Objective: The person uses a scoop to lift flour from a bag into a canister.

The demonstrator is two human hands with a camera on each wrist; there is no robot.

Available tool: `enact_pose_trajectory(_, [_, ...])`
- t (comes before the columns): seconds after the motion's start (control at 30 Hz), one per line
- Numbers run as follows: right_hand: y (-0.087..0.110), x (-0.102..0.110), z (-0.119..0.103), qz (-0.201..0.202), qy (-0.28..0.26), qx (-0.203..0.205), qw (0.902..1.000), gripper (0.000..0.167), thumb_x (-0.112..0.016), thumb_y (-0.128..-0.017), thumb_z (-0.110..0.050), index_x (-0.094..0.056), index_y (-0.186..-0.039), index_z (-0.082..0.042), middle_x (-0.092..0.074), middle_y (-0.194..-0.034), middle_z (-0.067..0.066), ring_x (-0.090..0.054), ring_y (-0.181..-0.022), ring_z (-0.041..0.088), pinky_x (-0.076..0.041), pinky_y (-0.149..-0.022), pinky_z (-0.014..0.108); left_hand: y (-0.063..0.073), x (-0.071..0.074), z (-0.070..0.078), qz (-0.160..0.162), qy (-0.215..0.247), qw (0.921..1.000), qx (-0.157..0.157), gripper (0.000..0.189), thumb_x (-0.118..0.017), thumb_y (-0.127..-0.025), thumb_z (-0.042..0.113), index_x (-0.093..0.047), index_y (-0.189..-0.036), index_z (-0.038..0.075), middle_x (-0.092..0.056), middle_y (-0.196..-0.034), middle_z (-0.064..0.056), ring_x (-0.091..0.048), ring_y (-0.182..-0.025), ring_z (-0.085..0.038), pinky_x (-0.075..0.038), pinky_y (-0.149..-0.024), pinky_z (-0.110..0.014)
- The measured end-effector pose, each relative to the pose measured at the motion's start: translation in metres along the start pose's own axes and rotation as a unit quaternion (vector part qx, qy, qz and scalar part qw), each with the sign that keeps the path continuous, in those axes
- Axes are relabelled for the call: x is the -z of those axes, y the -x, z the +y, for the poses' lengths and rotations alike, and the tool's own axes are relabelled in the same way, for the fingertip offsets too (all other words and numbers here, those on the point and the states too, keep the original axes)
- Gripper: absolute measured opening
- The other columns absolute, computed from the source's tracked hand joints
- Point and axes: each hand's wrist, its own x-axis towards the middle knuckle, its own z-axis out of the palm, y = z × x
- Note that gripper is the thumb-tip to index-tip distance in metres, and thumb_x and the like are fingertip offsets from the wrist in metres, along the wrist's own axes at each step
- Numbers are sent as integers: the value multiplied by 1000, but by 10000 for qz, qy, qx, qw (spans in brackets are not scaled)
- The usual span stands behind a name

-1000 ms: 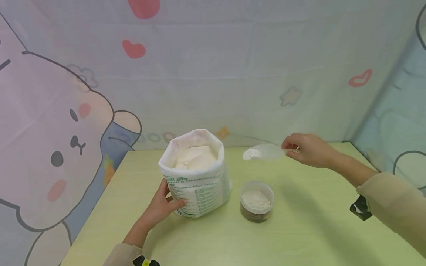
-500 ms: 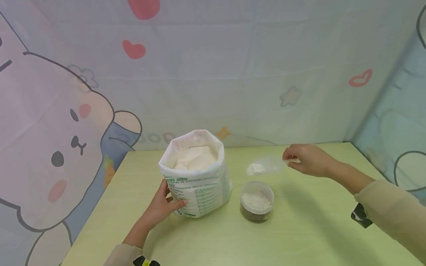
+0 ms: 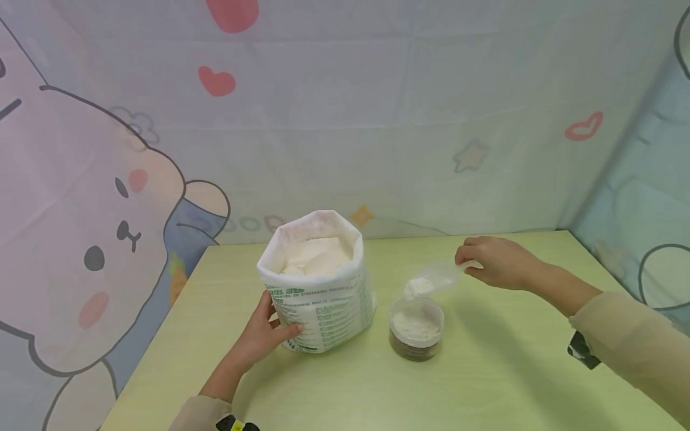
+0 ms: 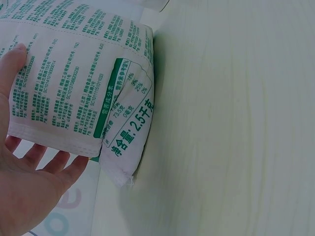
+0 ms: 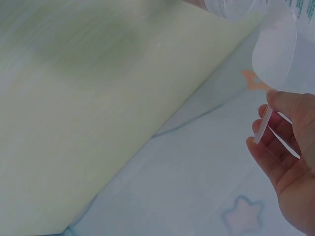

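Observation:
A white flour bag [image 3: 329, 308] with green print stands with its top folded outward, filled with pale powder. My left hand [image 3: 260, 336] holds its left side, thumb across the front and fingers round the edge of the folded cuff [image 4: 49, 113]. In my right hand [image 3: 498, 262], a translucent plastic scoop [image 3: 443, 275] is pinched by its handle between thumb and fingers. White powder [image 3: 418, 287] lies at the scoop's tip, which tilts down over the back rim of a round clear jar [image 3: 416, 346]. The jar contains white powder and has a brown lower part.
Both the bag and the jar rest on a pale green-yellow table [image 3: 345, 389], the jar a little right of the bag. Behind the table hangs a printed cloth backdrop [image 3: 399, 131] close to the back edge.
My right hand has lowered the scoop toward the jar, and its tip now slopes downward over the rim. The left hand and the bag have stayed in place.

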Motion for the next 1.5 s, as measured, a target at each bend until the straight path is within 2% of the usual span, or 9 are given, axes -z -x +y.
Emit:
enact_pose_trajectory(0.43, [-1, -1, -9, -22, 459, 112, 9989, 21, -74, -73, -3, -64, -87, -15, -58, -85, -3, -58, -78, 17, -50, -60, 29, 1, -1, 0, 9, 11, 10000, 34, 74, -76, -76, 21, -29, -131, 33, -38, -133, 3, -39, -124, -26, -37, -103, -50])
enact_pose_trajectory(0.57, [-2, -1, -13, 52, 733, 284, 9969, 22, -75, -71, -3, -64, -87, -14, -56, -83, -4, -56, -78, 16, -49, -57, 27, 1, -1, 2, 2, 22, 10000, 21, 74, -76, -76, 21, -29, -132, 33, -38, -132, 3, -39, -124, -26, -37, -103, -50])
enact_pose_trajectory(0.8, [-6, -2, -17, 374, 1310, 811, 9874, 24, -77, -68, -3, -63, -85, -13, -55, -81, -5, -52, -75, 13, -48, -54, 23, 0, 0, 0, 12, -11, 10000, 47, 75, -76, -76, 21, -28, -132, 33, -38, -133, 3, -39, -124, -27, -37, -102, -50])
enact_pose_trajectory(1.0, [-9, -1, -20, 333, 1719, 1135, 9780, 25, -79, -67, -6, -63, -85, -12, -55, -81, -3, -50, -73, 14, -48, -56, 23, -2, 0, -4, 7, -71, 9999, 133, 79, -76, -77, 20, -25, -135, 37, -36, -135, 4, -38, -126, -26, -38, -103, -49])
enact_pose_trajectory(1.13, [-10, 1, -20, 408, 2049, 1377, 9682, 28, -81, -65, -8, -62, -85, -12, -55, -80, -2, -50, -73, 15, -49, -58, 23, -2, 0, -4, 8, -71, 9999, 105, 79, -76, -77, 22, -24, -135, 37, -36, -135, 4, -38, -126, -26, -37, -103, -50])
enact_pose_trajectory(1.23, [-12, 3, -22, 518, 2250, 1520, 9610, 27, -80, -65, -5, -61, -83, -11, -54, -78, -2, -49, -71, 15, -47, -57, 22, -1, 0, -4, 2, -78, 9999, 85, 79, -76, -77, 23, -25, -135, 37, -36, -135, 4, -37, -126, -27, -37, -103, -50])
enact_pose_trajectory(1.33, [-14, 5, -24, 556, 2332, 1578, 9579, 23, -77, -68, 1, -61, -80, -10, -52, -75, -1, -46, -67, 15, -43, -53, 22, -1, 0, -4, 3, -79, 9999, 69, 79, -76, -77, 23, -25, -135, 37, -36, -135, 4, -37, -126, -27, -37, -102, -50])
enact_pose_trajectory(1.5, [-16, 7, -29, 390, 2423, 1665, 9550, 23, -73, -69, 7, -60, -80, -8, -51, -74, -1, -44, -67, 15, -41, -54, 22, -1, 0, -4, 6, -78, 9999, 83, 79, -76, -76, 23, -25, -135, 36, -36, -135, 3, -38, -126, -27, -38, -102, -50])
